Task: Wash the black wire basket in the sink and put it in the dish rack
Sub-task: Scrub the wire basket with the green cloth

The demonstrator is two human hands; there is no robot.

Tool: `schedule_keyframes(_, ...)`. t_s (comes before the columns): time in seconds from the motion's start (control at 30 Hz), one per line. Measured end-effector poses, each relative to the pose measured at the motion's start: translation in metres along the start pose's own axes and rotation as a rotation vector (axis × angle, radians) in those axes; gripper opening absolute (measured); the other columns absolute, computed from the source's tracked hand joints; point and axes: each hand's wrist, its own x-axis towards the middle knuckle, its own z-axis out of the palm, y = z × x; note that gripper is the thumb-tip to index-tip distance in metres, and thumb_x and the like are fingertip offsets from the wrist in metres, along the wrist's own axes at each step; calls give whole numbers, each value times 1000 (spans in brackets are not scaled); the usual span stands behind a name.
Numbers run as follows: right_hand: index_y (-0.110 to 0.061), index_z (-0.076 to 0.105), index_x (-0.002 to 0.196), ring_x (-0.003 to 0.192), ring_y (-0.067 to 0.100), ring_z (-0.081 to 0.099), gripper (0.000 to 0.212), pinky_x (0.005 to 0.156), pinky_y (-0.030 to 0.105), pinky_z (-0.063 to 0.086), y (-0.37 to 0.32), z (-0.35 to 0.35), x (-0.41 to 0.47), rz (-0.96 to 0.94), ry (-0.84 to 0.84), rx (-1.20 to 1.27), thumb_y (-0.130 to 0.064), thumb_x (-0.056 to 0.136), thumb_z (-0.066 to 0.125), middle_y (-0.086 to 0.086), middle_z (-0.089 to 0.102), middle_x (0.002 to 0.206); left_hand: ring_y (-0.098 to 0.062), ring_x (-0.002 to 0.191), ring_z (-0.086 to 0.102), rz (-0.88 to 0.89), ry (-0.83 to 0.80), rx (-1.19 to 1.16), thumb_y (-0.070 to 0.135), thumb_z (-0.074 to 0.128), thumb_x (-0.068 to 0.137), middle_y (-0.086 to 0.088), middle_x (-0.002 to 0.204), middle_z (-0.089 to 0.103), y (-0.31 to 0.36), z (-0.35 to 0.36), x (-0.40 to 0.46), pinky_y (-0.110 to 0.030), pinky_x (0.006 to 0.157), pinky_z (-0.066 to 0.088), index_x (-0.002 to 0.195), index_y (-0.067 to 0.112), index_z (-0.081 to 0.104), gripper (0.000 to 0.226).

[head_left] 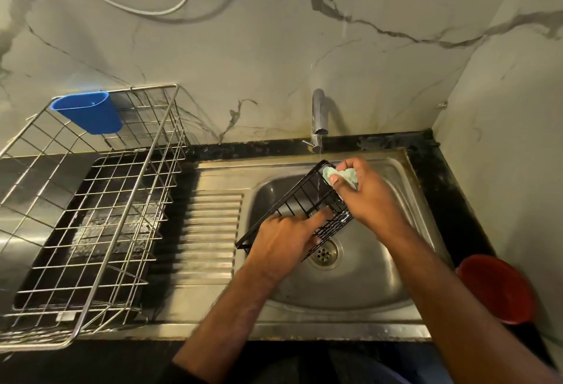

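A black wire basket (300, 198) is held tilted over the steel sink (359, 289), under a thin stream of water from the chrome tap (318, 118). My left hand (286, 243) grips the basket's near side, its index finger stretched along the wires. My right hand (368, 194) holds a pale green sponge (344, 176) and presses it against the basket's far end. The steel wire dish rack (91, 207) stands on the counter to the left of the sink, with nothing on its wires.
A blue plastic cup holder (90, 112) hangs on the rack's back rim. The ribbed drainboard (210, 225) lies between rack and basin. A red bowl-like container (499, 289) sits at the right counter edge. Marble walls close in behind and on the right.
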Motion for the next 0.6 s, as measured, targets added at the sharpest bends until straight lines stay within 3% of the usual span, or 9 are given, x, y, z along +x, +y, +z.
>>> schedule_keyframes(0.07, -26, 54, 117, 70, 4, 57, 19, 51, 19, 36, -1, -1, 1, 8, -3, 26, -31, 100, 58, 0, 66, 104, -20, 83, 75, 10, 68, -21, 58, 61, 91, 5, 98, 75, -9, -9, 0, -37, 81, 57, 144, 37, 41, 60)
schedule_keyframes(0.17, -26, 54, 114, 73, 7, 58, 16, 53, 21, 37, 2, 0, 1, 17, -14, 30, -29, 99, 58, 2, 66, 107, -11, 63, 69, -85, 345, -85, 66, 54, 91, 8, 92, 75, -17, -21, -2, -24, 58, 53, 119, 29, 70, 49)
schedule_keyframes(0.23, -28, 53, 110, 73, 6, 57, 11, 53, 20, 37, 3, -1, 0, -1, -22, -34, -29, 100, 58, 0, 65, 107, -6, 70, 64, -243, 386, -263, 60, 54, 94, 5, 101, 71, -19, -24, 1, -20, 60, 52, 116, 23, 73, 47)
schedule_keyframes(0.33, -30, 51, 105, 71, 2, 55, 9, 50, 16, 36, 0, -5, -2, -48, -6, -86, -26, 100, 58, -5, 62, 103, -11, 102, 62, -405, 270, -506, 54, 48, 100, 0, 123, 58, -28, -14, 3, -30, 86, 57, 135, 21, 61, 50)
schedule_keyframes(0.4, -29, 52, 104, 73, 4, 56, 9, 53, 20, 39, -2, -11, 0, -79, 22, -71, -25, 99, 59, -7, 61, 98, -4, 107, 64, -423, 130, -702, 49, 47, 103, -3, 130, 61, -30, -6, -1, -30, 95, 57, 138, 22, 58, 46)
schedule_keyframes(0.47, -30, 52, 103, 77, 8, 57, 9, 56, 25, 40, -2, -16, 2, -73, 41, -7, -26, 99, 59, -8, 60, 98, -3, 91, 72, -394, -24, -866, 37, 47, 107, -8, 114, 71, -22, 0, -7, -20, 84, 58, 134, 16, 60, 36)
schedule_keyframes(0.6, -28, 53, 108, 75, 5, 54, 7, 53, 23, 37, -5, -23, 2, -35, 82, 45, -31, 102, 54, -2, 61, 101, -30, 63, 73, -396, 20, -922, 31, 43, 108, -10, 79, 69, -7, 1, -8, -44, 56, 63, 112, 10, 57, 26)
